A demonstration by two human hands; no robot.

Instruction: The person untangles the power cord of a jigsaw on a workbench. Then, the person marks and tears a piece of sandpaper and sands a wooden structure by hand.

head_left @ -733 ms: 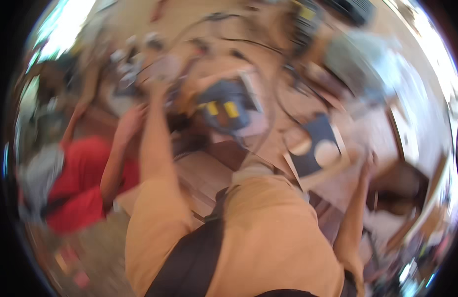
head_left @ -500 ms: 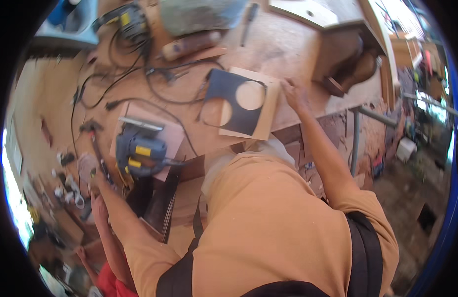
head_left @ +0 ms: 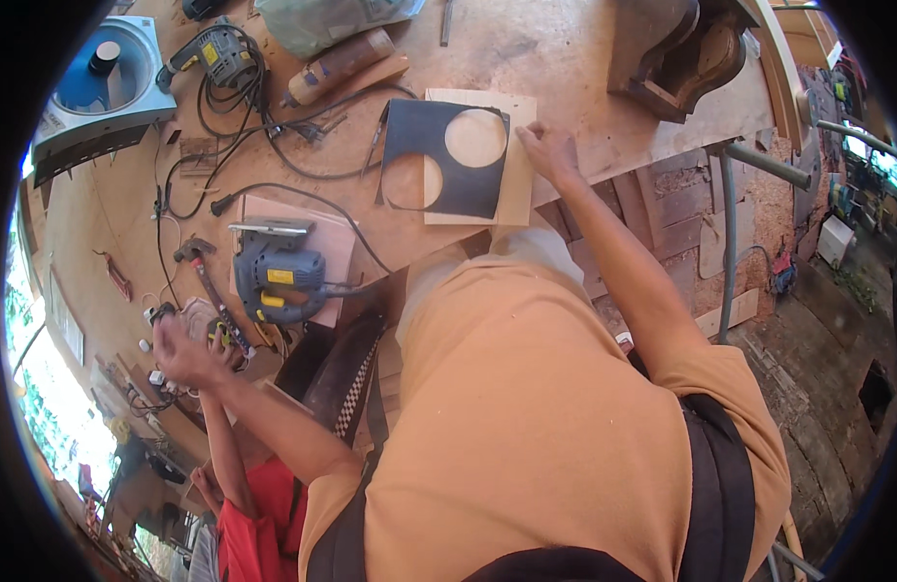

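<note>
My left hand (head_left: pixel 184 355) is raised over the left side of the workbench, its fingers curled and slightly blurred; what they hold, if anything, I cannot make out. Just beside it lies a tape measure (head_left: pixel 218 338) with yellow-green parts. My right hand (head_left: pixel 553 153) is closed at the right edge of a thin, light wooden board (head_left: pixel 518 194), fingertips on that edge. On top of this board rests a dark template sheet (head_left: pixel 409 126) with two round cut-outs. A grey-blue jigsaw (head_left: pixel 278 274) lies on a pinkish board (head_left: pixel 337 247) between my hands.
Behind the jigsaw's left side is a hammer (head_left: pixel 204 270). Farther back are a second power tool (head_left: pixel 220 58), black cables (head_left: pixel 303 170), a bottle (head_left: pixel 342 68) and a blue-lined grey box (head_left: pixel 128 92). A dark wooden piece (head_left: pixel 676 58) stands back right. Someone in a red shirt (head_left: pixel 259 524) is at lower left.
My view has shifted, moving the bench items in the picture. My left hand has lifted back from the small items beside the hammer. My right hand has moved nearer along the board's edge.
</note>
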